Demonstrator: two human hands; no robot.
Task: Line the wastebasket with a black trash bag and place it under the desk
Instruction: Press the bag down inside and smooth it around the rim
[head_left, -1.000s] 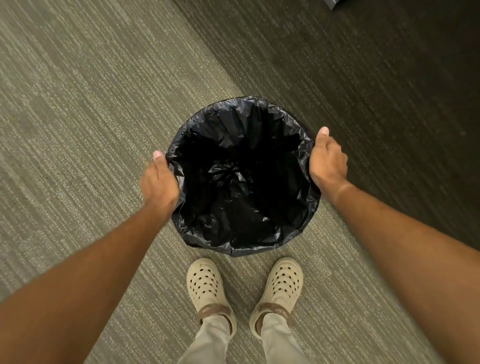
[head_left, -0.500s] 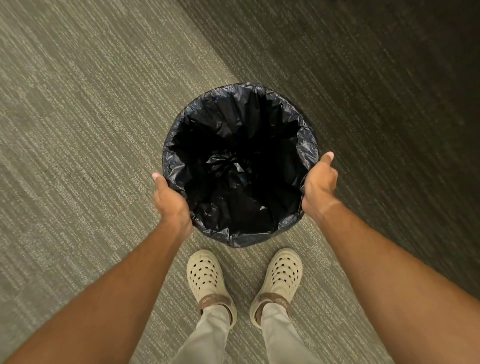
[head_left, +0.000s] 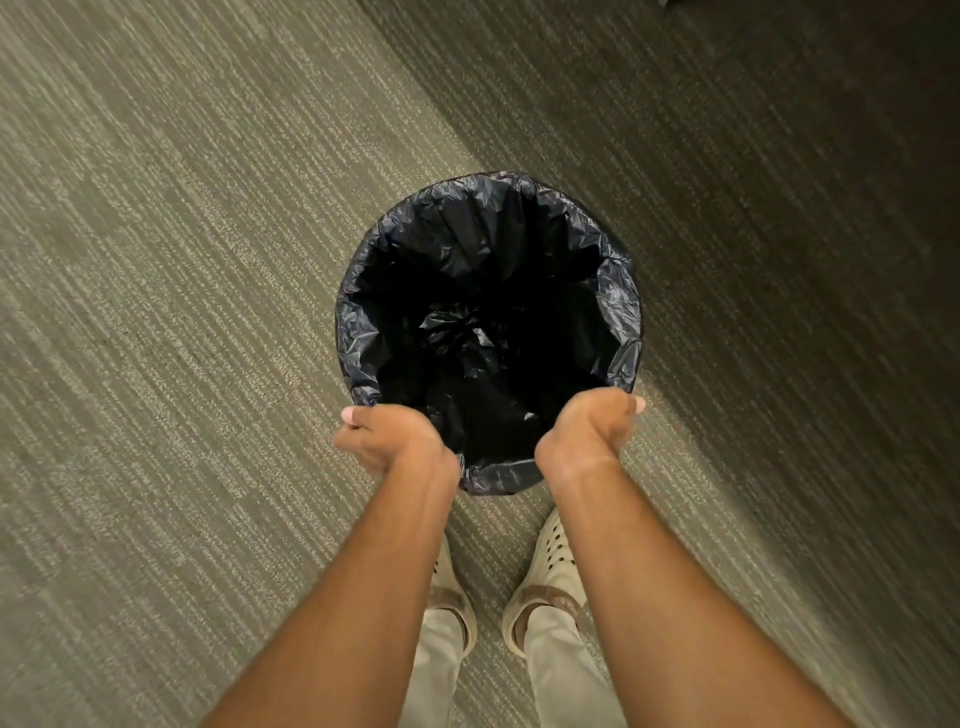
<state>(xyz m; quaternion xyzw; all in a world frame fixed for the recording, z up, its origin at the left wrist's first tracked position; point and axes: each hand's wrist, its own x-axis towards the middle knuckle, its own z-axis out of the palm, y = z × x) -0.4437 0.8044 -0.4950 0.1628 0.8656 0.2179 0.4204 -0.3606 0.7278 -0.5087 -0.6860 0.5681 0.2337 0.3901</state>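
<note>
Both hands, left hand (head_left: 395, 441) and right hand (head_left: 587, 436), are gripping the near rim of the bag-lined wastebasket (head_left: 358, 332) above the carpet (head_left: 182, 312). Keeping it level and pinching the trash bag (head_left: 618, 306) against the rim should stop slipping.

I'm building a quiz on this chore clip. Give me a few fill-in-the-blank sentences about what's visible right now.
1. The trash bag lining the wastebasket is ____ in colour.
2. The left hand and right hand both grip the basket's ____ edge, closest to the person.
3. The basket is over ____ flooring.
4. The person wears cream perforated ____.

Missing words: black; near; carpet; clogs
</note>
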